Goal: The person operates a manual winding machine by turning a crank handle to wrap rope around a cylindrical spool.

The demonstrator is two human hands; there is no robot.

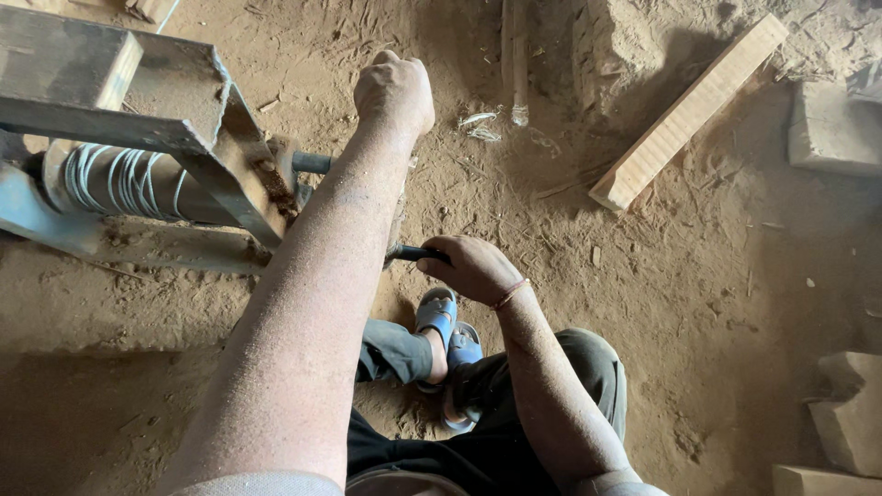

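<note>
My left hand [395, 90] is stretched forward in a closed fist beside the end of a metal machine frame [175, 138]; what it grips is hidden under the fist and forearm. My right hand [473, 268] is closed around a dark metal bar [413, 253] that runs left under my left forearm. A dark shaft [310, 163] sticks out of the frame toward my left arm. A drum wound with pale cord [115, 179] sits inside the frame. My feet in blue sandals [446, 326] rest on the sandy ground below the hands.
Sawdust-covered ground lies all around. A long wooden plank [687, 112] lies at the upper right, a pale block [831, 129] at the far right, and more wood blocks [850, 418] at the lower right. A thin stick [514, 60] lies near the top.
</note>
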